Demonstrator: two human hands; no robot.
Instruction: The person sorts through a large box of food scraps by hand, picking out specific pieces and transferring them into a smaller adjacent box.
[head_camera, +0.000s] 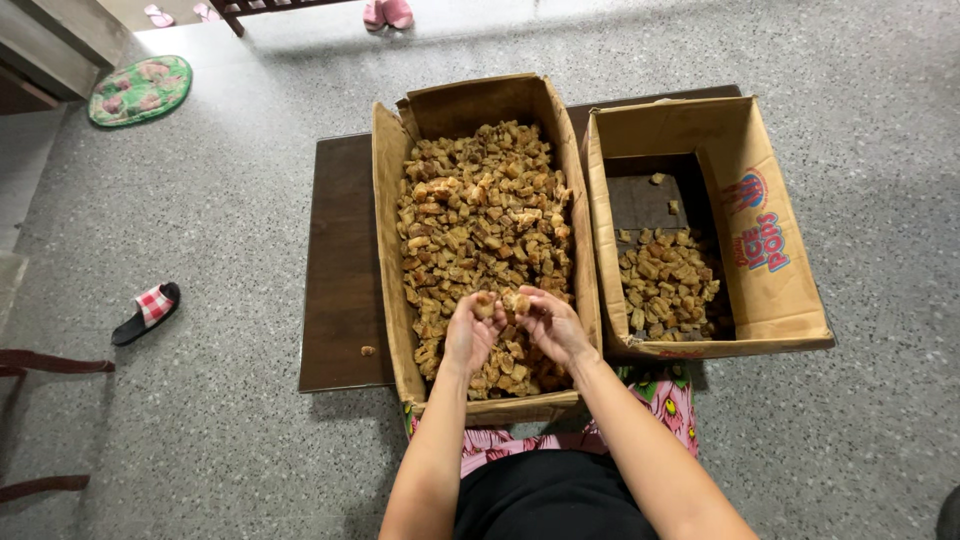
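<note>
Fingers of both hands are pinching one brown chunk (508, 301) between them, left hand (470, 332) at nine o'clock, right hand (552, 325) at three, equally near.

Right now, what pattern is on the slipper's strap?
Red and white checks on the slipper, head view.

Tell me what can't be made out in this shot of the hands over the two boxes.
Head view only:
- What the pieces are: too small.
- Whether the left hand and right hand share one piece: fingers hide it.
- Floor of the full box: buried under pieces.
- Near corner of the other box: behind its front flap.
- Pink slippers: cut off by the top edge.
</note>
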